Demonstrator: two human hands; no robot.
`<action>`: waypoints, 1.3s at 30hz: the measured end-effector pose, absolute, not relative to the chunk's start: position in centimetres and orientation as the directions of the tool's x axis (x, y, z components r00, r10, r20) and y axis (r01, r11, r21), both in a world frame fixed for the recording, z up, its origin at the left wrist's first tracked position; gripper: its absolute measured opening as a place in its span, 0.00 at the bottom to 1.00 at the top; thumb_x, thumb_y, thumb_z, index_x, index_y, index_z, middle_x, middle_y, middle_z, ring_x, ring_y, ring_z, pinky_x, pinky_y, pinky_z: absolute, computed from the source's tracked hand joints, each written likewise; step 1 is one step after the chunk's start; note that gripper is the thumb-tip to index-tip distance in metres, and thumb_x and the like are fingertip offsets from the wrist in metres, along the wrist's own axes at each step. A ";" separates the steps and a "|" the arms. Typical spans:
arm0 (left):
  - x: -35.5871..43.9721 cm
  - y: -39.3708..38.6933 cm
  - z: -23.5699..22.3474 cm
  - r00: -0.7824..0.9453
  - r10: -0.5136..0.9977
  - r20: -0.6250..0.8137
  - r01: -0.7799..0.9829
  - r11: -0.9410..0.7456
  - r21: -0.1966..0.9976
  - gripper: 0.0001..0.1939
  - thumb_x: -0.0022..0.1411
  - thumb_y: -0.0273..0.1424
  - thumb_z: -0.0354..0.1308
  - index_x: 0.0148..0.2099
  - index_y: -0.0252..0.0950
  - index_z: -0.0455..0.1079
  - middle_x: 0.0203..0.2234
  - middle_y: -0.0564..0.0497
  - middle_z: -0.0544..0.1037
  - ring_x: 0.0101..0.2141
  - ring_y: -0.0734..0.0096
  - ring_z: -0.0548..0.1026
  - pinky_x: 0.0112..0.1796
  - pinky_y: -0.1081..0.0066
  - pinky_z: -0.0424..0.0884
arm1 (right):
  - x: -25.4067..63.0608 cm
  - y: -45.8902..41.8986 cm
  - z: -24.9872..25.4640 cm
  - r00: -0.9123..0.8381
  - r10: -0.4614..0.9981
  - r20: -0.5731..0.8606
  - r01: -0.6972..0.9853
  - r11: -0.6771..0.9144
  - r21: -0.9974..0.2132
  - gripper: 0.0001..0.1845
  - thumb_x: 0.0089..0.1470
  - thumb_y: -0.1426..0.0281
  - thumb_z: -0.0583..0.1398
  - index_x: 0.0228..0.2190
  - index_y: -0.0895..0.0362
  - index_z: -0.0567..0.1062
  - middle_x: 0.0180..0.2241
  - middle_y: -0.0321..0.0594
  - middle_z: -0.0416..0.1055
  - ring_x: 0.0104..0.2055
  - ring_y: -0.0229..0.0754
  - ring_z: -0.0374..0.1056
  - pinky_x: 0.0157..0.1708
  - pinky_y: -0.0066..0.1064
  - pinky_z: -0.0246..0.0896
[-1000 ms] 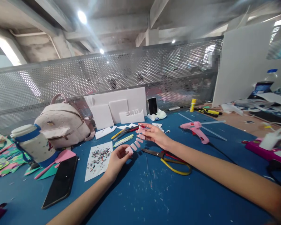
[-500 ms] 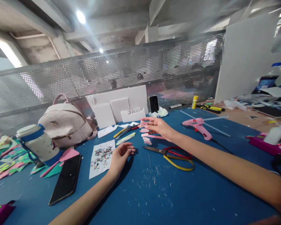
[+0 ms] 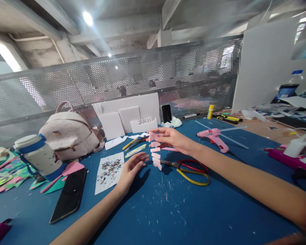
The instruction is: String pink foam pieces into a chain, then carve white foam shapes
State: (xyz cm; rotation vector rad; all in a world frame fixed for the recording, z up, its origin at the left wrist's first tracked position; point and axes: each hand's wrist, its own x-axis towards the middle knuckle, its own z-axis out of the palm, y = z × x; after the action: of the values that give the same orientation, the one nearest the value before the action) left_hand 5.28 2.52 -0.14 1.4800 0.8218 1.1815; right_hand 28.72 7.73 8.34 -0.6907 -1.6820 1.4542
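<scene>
Pink strip (image 3: 156, 155) hangs toward the far edge of the desk (image 3: 153, 214), top pinched in your right hand's (image 3: 175, 139) fingers; left hand (image 3: 129, 172) empty, fingers slightly spread.

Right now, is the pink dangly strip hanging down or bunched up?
Hanging down: the right hand holds the pink strip at its top, and its pieces dangle one below another.

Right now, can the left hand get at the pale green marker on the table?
Likely yes: the left hand is open and looks empty, and the pale green marker lies just beyond it, uncovered. The pink strip hanging from the right hand is off to the side.
</scene>
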 end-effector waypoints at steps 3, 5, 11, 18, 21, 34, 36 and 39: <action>5.3 2.2 0.1 0.386 0.899 0.206 -0.062 -0.198 0.978 0.25 0.65 0.45 0.62 0.58 0.36 0.73 0.46 0.40 0.83 0.50 0.54 0.79 0.56 0.56 0.68 | 28.3 7.3 7.9 -0.567 0.804 0.181 -0.111 0.143 -0.983 0.22 0.56 0.63 0.67 0.51 0.52 0.76 0.50 0.46 0.77 0.50 0.52 0.75 0.47 0.42 0.75; 5.3 2.2 0.1 0.430 0.886 0.172 -0.039 -0.172 0.984 0.26 0.63 0.45 0.63 0.57 0.34 0.74 0.44 0.41 0.84 0.50 0.53 0.79 0.57 0.56 0.67 | 28.0 7.2 7.5 -0.584 0.797 0.155 -0.109 0.112 -0.988 0.22 0.55 0.63 0.67 0.51 0.53 0.76 0.50 0.46 0.77 0.49 0.51 0.76 0.47 0.41 0.75; 5.2 2.5 -0.2 0.484 0.862 0.150 -0.010 -0.166 0.986 0.24 0.61 0.43 0.66 0.55 0.34 0.75 0.47 0.41 0.83 0.44 0.55 0.81 0.50 0.61 0.71 | 27.5 7.5 5.8 -0.607 0.788 0.105 -0.061 0.086 -0.994 0.24 0.54 0.63 0.67 0.52 0.55 0.74 0.50 0.48 0.77 0.49 0.48 0.75 0.44 0.34 0.75; 5.5 2.3 0.3 0.524 0.839 0.149 0.025 -0.190 0.981 0.23 0.68 0.46 0.57 0.41 0.31 0.81 0.33 0.43 0.85 0.35 0.58 0.81 0.43 0.64 0.71 | 26.0 6.7 4.2 -0.668 0.739 0.089 0.052 0.165 -0.985 0.22 0.58 0.62 0.62 0.51 0.60 0.75 0.48 0.49 0.77 0.45 0.43 0.76 0.44 0.32 0.73; 5.5 2.3 0.3 0.513 0.845 0.153 0.007 -0.183 0.983 0.21 0.67 0.45 0.58 0.41 0.31 0.81 0.35 0.42 0.86 0.39 0.56 0.82 0.48 0.61 0.71 | 26.0 6.6 4.8 -0.687 0.721 0.092 0.142 0.257 -0.956 0.19 0.63 0.63 0.57 0.51 0.59 0.76 0.47 0.47 0.78 0.41 0.40 0.76 0.40 0.29 0.71; 5.1 3.2 -1.1 0.322 0.924 0.206 -0.302 -0.105 0.947 0.21 0.67 0.44 0.60 0.51 0.33 0.77 0.53 0.39 0.79 0.56 0.50 0.74 0.56 0.58 0.68 | 25.6 7.1 15.7 -0.760 0.621 0.192 0.447 0.713 -0.540 0.12 0.61 0.79 0.54 0.35 0.59 0.77 0.39 0.45 0.77 0.40 0.44 0.71 0.41 0.35 0.61; 4.9 3.5 -1.4 0.310 0.930 0.198 -0.362 -0.077 0.929 0.22 0.67 0.46 0.59 0.53 0.35 0.77 0.54 0.41 0.78 0.57 0.51 0.73 0.57 0.59 0.66 | 25.1 7.4 16.8 -0.778 0.600 0.187 0.435 0.730 -0.527 0.13 0.60 0.80 0.53 0.34 0.59 0.77 0.39 0.45 0.78 0.41 0.44 0.72 0.42 0.35 0.62; 4.6 3.9 -1.3 0.347 0.923 0.169 -0.427 -0.005 0.904 0.29 0.67 0.51 0.56 0.57 0.32 0.75 0.55 0.38 0.77 0.56 0.52 0.74 0.57 0.61 0.66 | 24.8 8.1 17.9 -0.792 0.587 0.167 0.424 0.726 -0.541 0.14 0.57 0.81 0.53 0.33 0.60 0.78 0.36 0.44 0.79 0.39 0.42 0.74 0.40 0.33 0.65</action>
State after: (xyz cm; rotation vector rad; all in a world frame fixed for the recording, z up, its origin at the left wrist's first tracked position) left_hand 4.64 3.92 -1.32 1.1090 0.5729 1.1602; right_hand 24.80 8.10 17.93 -0.7873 -2.6034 0.6996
